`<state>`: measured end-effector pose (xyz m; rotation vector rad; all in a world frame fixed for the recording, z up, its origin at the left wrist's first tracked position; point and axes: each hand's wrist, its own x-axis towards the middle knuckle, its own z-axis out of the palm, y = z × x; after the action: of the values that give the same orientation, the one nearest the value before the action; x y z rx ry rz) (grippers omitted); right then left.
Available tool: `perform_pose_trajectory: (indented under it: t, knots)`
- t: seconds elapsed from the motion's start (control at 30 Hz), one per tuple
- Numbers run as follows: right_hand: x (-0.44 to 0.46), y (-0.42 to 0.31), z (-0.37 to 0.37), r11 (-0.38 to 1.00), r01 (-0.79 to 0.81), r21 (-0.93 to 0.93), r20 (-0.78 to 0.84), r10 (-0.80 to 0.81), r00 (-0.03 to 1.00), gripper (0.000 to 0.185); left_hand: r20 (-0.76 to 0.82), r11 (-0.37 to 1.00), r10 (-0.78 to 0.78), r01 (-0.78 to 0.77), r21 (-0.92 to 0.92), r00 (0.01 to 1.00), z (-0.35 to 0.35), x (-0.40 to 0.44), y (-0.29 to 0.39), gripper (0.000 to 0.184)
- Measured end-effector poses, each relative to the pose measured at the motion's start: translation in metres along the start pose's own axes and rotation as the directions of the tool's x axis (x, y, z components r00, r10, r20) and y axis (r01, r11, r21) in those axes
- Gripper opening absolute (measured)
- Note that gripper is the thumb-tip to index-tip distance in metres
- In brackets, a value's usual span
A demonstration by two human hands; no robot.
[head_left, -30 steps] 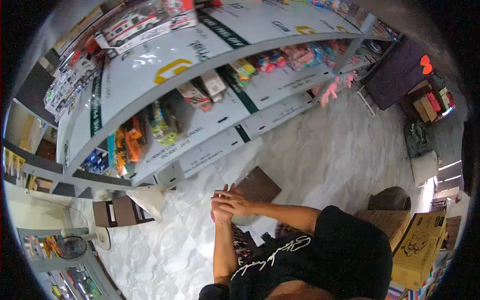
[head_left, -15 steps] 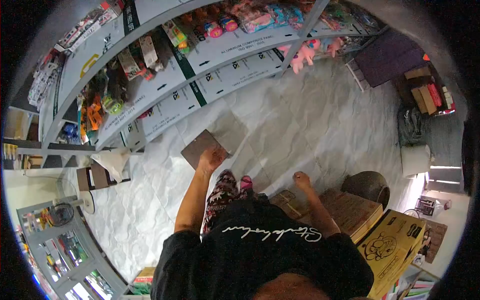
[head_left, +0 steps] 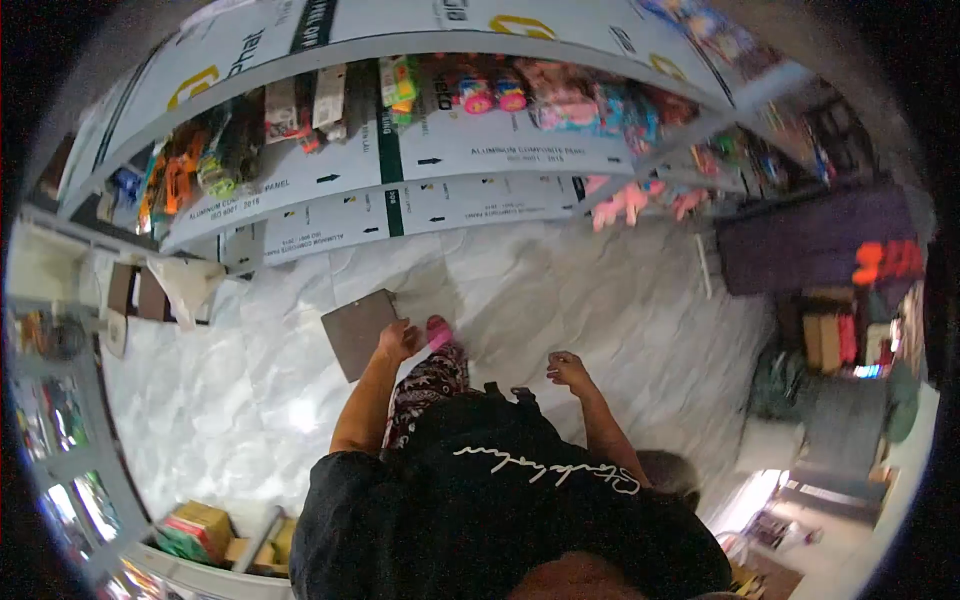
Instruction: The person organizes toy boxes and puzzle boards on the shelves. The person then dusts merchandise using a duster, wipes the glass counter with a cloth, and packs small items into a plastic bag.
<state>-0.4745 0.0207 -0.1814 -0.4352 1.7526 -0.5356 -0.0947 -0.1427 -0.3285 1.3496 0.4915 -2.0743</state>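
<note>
A flat, brown-grey rectangular panel (head_left: 357,330), its material unclear, hangs over the floor at left of centre. My left hand (head_left: 400,340) grips its right-hand edge, with the fingers partly hidden from this angle. Out in front of my body, to the right, is my right hand (head_left: 568,370). Its fingers are loosely bent and somewhat apart, and I see nothing in them. A foot in a pink-and-dark sock (head_left: 438,332) shows close beside my left hand.
Long shelves (head_left: 440,215) packed with bagged toys curve across the front. At right stand a purple-covered surface (head_left: 800,240) and an open carton (head_left: 825,340). A round dark container (head_left: 670,472) is by my right elbow. Boxes (head_left: 200,525) sit behind at left.
My view has swung and my body has stepped on, so the large cartons at my right have mostly left view. The panel travels with my left hand. My right fingers have loosened.
</note>
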Motion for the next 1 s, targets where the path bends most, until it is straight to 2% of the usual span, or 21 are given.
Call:
perform_pose_trajectory:
  t: [0.07,0.1,0.17,0.2,0.27,0.37,0.43,0.47,0.53,0.6,0.67,0.77,0.8,0.83,0.87,0.9,0.93,1.0]
  knots:
    - [0.031,-0.054,-0.014,0.998,0.027,-0.050,0.055,-0.025,0.998,0.031,-0.045,0.990,0.140,-0.139,0.030,0.989,0.013,0.016,0.002,0.035]
    - [0.051,-0.079,-0.018,0.994,0.045,-0.098,0.067,-0.038,0.997,0.031,-0.064,0.973,0.223,-0.219,0.067,0.973,0.043,-0.041,0.008,0.038]
    - [0.085,-0.127,-0.023,0.943,0.201,-0.264,0.187,-0.154,0.970,0.031,-0.024,0.964,0.258,-0.259,-0.060,0.966,0.048,-0.032,0.013,0.038]
    - [0.093,-0.153,-0.021,0.928,0.211,-0.307,0.205,-0.152,0.967,0.031,0.007,0.949,0.290,-0.287,-0.132,0.957,0.043,-0.023,0.016,0.039]
    - [0.099,-0.207,-0.005,0.897,0.310,-0.315,0.280,-0.224,0.933,0.030,0.031,0.942,0.316,-0.309,-0.133,0.948,0.040,-0.010,0.017,0.039]
    - [0.096,-0.280,0.030,0.879,0.331,-0.343,0.321,-0.221,0.921,0.030,-0.061,0.895,0.372,-0.375,-0.240,0.926,0.052,-0.048,0.014,0.042]
    - [0.114,-0.317,0.044,0.835,0.405,-0.372,0.414,-0.242,0.878,0.031,-0.132,0.850,0.408,-0.429,-0.306,0.903,0.046,-0.052,0.002,0.022]
    - [0.125,-0.332,0.054,0.815,0.457,-0.358,0.481,-0.258,0.838,0.033,-0.148,0.832,0.407,-0.432,-0.349,0.902,0.035,-0.048,-0.008,0.022]
    - [0.155,-0.368,0.075,0.788,0.490,-0.373,0.514,-0.264,0.816,0.039,-0.194,0.708,0.555,-0.581,-0.401,0.809,0.007,-0.038,-0.043,0.021]
    - [0.191,-0.405,0.099,0.767,0.535,-0.354,0.520,-0.314,0.795,0.055,-0.412,0.639,0.409,-0.578,-0.508,0.815,-0.001,-0.036,-0.089,0.023]
    - [0.207,-0.438,0.139,0.749,0.566,-0.343,0.469,-0.386,0.794,0.072,-0.408,0.540,0.441,-0.600,-0.591,0.799,-0.037,0.003,-0.169,0.029]
    - [0.233,-0.479,0.205,0.696,0.615,-0.370,0.302,-0.536,0.789,0.091,-0.600,0.479,0.100,-0.567,-0.670,0.794,-0.039,0.009,-0.282,0.039]
    - [0.260,-0.487,0.226,0.608,0.689,-0.395,0.222,-0.665,0.714,0.094,-0.601,0.458,0.029,-0.545,-0.703,0.799,-0.051,0.027,-0.332,0.043]
    - [0.288,-0.492,0.242,0.511,0.746,-0.427,0.142,-0.776,0.614,0.097,-0.686,0.403,-0.123,-0.596,-0.695,0.717,-0.027,0.007,-0.342,0.022]
    - [0.300,-0.499,0.259,0.433,0.839,-0.329,0.165,-0.849,0.503,0.095,-0.629,0.359,0.135,-0.629,-0.689,0.766,-0.022,-0.002,-0.376,0.021]
    - [0.307,-0.504,0.273,0.339,0.914,-0.222,0.171,-0.909,0.379,0.094,-0.684,0.433,-0.002,-0.616,-0.658,0.729,0.007,-0.032,-0.372,0.033]
    - [0.301,-0.508,0.283,0.345,0.912,-0.221,0.166,-0.908,0.384,0.094,-0.569,0.373,-0.062,-0.510,-0.775,0.820,-0.010,-0.010,-0.431,0.031]
    - [0.287,-0.521,0.301,0.492,0.737,-0.464,-0.026,-0.839,0.544,0.081,-0.515,0.425,-0.397,-0.345,-0.837,0.760,0.018,-0.034,-0.426,0.023]
